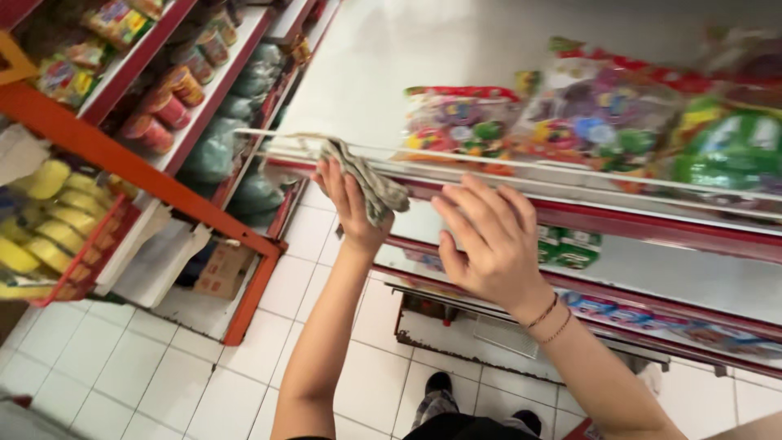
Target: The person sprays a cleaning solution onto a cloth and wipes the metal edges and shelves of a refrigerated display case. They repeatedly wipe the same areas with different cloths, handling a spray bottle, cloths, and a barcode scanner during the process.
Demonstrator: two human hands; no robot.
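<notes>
The left hand (352,208) pinched a grey rag (366,179) against the white rail (570,169) of the shelf (652,277), the rag's length running along the rail. The right hand (489,240) hovered just beside it, fingers spread, holding nothing, below the bagged toys (586,114).

Crumpled grey-beige cloth (366,181), bunched and creased, upper middle of the frame, draped over the white wire rail (521,167) edging a red store shelf, one end trailing left along the rail, lower folds hanging just below it
</notes>
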